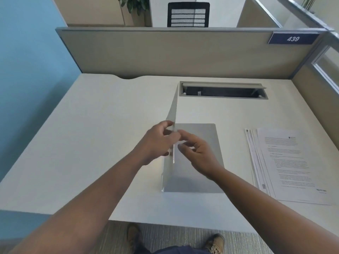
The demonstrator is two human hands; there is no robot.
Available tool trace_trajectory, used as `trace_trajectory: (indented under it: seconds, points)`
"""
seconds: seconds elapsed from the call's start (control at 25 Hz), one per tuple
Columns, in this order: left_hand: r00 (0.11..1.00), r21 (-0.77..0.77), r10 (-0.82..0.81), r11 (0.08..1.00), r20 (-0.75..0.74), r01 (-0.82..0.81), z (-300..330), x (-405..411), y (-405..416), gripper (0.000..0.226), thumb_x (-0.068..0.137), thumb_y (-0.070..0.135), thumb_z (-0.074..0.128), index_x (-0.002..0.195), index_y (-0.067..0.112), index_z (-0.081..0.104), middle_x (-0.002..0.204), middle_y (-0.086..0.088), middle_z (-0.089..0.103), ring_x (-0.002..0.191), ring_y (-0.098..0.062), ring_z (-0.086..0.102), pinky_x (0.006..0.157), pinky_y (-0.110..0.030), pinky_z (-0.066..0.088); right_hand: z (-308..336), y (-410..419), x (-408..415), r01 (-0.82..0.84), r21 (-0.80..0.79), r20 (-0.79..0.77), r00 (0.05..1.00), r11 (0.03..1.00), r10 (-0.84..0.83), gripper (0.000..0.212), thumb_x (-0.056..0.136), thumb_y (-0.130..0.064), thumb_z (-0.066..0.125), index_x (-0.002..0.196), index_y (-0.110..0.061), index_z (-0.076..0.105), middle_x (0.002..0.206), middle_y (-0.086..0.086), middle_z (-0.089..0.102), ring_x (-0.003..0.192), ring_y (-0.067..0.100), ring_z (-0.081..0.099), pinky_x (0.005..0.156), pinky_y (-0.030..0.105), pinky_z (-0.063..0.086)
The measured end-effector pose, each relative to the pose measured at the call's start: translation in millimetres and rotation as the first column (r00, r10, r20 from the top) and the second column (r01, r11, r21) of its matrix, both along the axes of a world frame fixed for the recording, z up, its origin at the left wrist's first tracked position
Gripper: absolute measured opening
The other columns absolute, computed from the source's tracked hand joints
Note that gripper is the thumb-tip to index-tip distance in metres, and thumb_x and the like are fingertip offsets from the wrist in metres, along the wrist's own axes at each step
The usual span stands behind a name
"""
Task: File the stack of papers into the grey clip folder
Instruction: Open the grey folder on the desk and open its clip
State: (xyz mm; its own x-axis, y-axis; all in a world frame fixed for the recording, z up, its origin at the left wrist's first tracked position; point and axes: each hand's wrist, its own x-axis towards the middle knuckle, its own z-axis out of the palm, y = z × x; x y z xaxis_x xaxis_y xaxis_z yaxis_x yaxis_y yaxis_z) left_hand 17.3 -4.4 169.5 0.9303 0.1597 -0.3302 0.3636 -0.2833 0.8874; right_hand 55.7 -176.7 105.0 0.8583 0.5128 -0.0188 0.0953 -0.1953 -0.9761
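Grey plastic at the middle of the desk (91,125): from the head camera we see the grey clip folder (200,143) lying open, its back cover flat and its front cover standing nearly upright, edge-on to us. Our left hand (156,142) holds that raised cover, thumb and fingers curled round its edge. Our right hand (198,153) sits just beside it over the spine, fingers bent, fingertips at the metal clip (173,153); whether they pinch it we cannot tell. To the right, apart from the folder, the stack of papers (286,162) lies fanned on the desk. Behind the folder a cable tray (223,90) stands open; the upright cover hides its left end. Past it runs the beige partition (165,52) with a "439" sign (293,39).
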Motion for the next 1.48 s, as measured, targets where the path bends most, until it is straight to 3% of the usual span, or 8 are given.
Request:
trace_trajectory:
  seconds: [0.12, 0.28, 0.64, 0.88, 1.12, 1.24, 1.32, 1.48]
  points:
    - [0.998, 0.075, 0.056, 0.996, 0.028, -0.058, 12.3, -11.1, 40.4, 0.046, 0.076, 0.031, 0.053, 0.12, 0.033, 0.065, 0.092, 0.007, 0.078, 0.076, -0.017, 0.075, 0.065, -0.037, 0.062, -30.5, 8.5, 10.2, -0.012, -0.369, 0.109, 0.992, 0.929, 0.056, 0.055, 0.094, -0.03, 0.068, 0.147, -0.026, 0.053, 0.149, -0.006, 0.052, 0.133, 0.014, 0.051, 0.107, 0.034, 0.044]
    - [0.995, 0.295, 0.096, 0.952, -0.015, -0.088, 13.8, -24.9, 82.5, 0.048, 0.073, 0.025, 0.053, 0.12, 0.034, 0.059, 0.09, 0.012, 0.076, 0.075, -0.015, 0.075, 0.071, -0.043, 0.063, -71.7, -2.9, 21.1, -0.079, -0.715, 0.063, 0.982, 0.695, 0.176, 0.078, 0.088, -0.047, 0.071, 0.156, -0.025, 0.038, 0.168, 0.002, 0.021, 0.154, 0.023, 0.017, 0.121, 0.047, 0.027]
    - [0.952, 0.749, 0.235, 0.662, -0.195, -0.01, -40.6, -30.8, 142.7, 0.066, 0.08, 0.029, 0.065, 0.133, 0.015, 0.03, 0.101, -0.004, 0.059, 0.082, -0.029, 0.061, 0.068, -0.038, 0.053, -104.3, -19.9, 16.6, -0.127, -0.917, 0.012, 0.938, 0.377, 0.346, 0.1, 0.078, -0.064, 0.072, 0.158, -0.037, 0.019, 0.17, -0.001, 0.006, 0.155, 0.029, 0.004, 0.116, 0.058, 0.029]
    - [0.891, 0.747, 0.324, 0.664, -0.319, 0.026, -107.3, -38.2, 163.5, 0.106, 0.082, 0.042, 0.068, 0.158, 0.013, -0.001, 0.15, -0.014, 0.035, 0.123, -0.039, 0.054, 0.085, -0.042, 0.047, -106.7, -19.6, 18.9, -0.104, -0.925, 0.029, 0.94, 0.366, 0.34, 0.101, 0.076, -0.066, 0.074, 0.158, -0.041, 0.02, 0.17, -0.004, 0.008, 0.155, 0.028, 0.007, 0.115, 0.053, 0.032]
    - [0.887, 0.73, 0.288, 0.679, -0.362, 0.077, -151.5, -44.1, 163.0, 0.063, 0.079, 0.033, 0.062, 0.133, 0.019, 0.035, 0.133, -0.009, 0.041, 0.113, -0.038, 0.053, 0.081, -0.041, 0.044, -108.1, -21.4, 19.8, -0.09, -0.927, 0.04, 0.941, 0.364, 0.337, 0.101, 0.074, -0.068, 0.073, 0.156, -0.045, 0.02, 0.168, -0.007, 0.01, 0.153, 0.026, 0.009, 0.112, 0.051, 0.034]
    - [0.905, 0.804, 0.263, 0.58, -0.334, 0.128, -161.7, -47.6, 153.9, 0.047, 0.08, 0.028, 0.059, 0.125, 0.019, 0.049, 0.14, -0.011, 0.041, 0.126, -0.035, 0.044, 0.089, -0.044, 0.042, -109.1, -22.5, 18.8, -0.088, -0.925, 0.045, 0.94, 0.369, 0.338, 0.099, 0.075, -0.068, 0.073, 0.156, -0.045, 0.02, 0.168, -0.007, 0.01, 0.153, 0.025, 0.008, 0.112, 0.052, 0.036]
    - [0.974, 0.851, 0.118, 0.515, -0.191, 0.105, -167.8, -49.2, 137.0, 0.045, 0.08, 0.018, 0.059, 0.125, 0.016, 0.058, 0.151, -0.013, 0.041, 0.138, -0.034, 0.038, 0.102, -0.048, 0.039, -110.3, -23.7, 18.6, -0.087, -0.926, 0.046, 0.94, 0.368, 0.338, 0.099, 0.077, -0.068, 0.071, 0.157, -0.045, 0.018, 0.169, -0.007, 0.008, 0.154, 0.025, 0.007, 0.112, 0.052, 0.035]
    - [0.961, 0.752, -0.275, 0.642, 0.044, 0.149, -180.1, -47.2, 81.7, 0.048, 0.084, 0.008, 0.06, 0.132, 0.011, 0.064, 0.152, -0.008, 0.051, 0.145, -0.028, 0.039, 0.114, -0.043, 0.029, -121.3, -30.9, 15.5, -0.086, -0.912, 0.056, 0.942, 0.4, 0.33, 0.095, 0.081, -0.071, 0.063, 0.157, -0.048, 0.013, 0.171, -0.009, -0.001, 0.155, 0.023, -0.002, 0.117, 0.052, 0.019]
